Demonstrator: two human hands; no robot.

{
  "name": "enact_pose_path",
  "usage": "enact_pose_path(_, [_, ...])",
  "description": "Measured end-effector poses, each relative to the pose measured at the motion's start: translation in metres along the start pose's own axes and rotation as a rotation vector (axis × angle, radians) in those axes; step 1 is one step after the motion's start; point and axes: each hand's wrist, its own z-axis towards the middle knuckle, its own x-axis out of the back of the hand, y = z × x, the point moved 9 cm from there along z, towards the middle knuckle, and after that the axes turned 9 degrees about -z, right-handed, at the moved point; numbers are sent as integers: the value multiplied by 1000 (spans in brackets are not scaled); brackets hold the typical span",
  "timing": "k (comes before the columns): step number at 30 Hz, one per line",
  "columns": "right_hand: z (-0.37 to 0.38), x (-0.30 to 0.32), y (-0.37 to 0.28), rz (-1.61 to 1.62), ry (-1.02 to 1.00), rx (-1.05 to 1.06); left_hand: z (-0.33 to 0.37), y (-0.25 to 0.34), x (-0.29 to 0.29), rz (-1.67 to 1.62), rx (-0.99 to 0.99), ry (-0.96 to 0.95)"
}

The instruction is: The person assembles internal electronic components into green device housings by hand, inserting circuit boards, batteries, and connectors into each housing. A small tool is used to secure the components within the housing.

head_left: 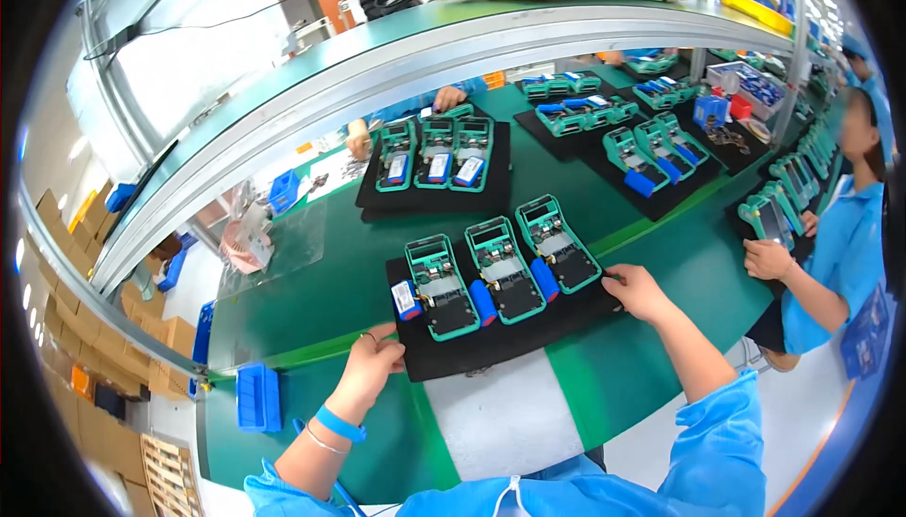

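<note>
Left hand (376, 357): got the left edge of the black mat (472, 354) pinched, blue band (340, 423) on that wrist
Right hand (638, 291): pinching the mat's right end, so both hands are on it
Black mat: lying on the green counter (330, 295), right in front of the person
Green devices (510, 295): three in a slanted row on the mat
Blue batteries (482, 302): three too, one just left of each device
Blue bin (258, 399): sitting on the counter, lower left
</note>
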Motion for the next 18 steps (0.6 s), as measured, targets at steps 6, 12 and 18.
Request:
enact_pose_path(6, [-57, 94, 97, -10, 186, -78, -27, -6, -115, -59, 103, -332])
enact_pose_path(12, [-116, 166, 155, -128, 337, -213, -62, -41, -220, -164, 267, -691])
enact_pose_path(18, [-148, 219, 179, -267, 846, -77, -69, -55, -313, -160, 333, -774])
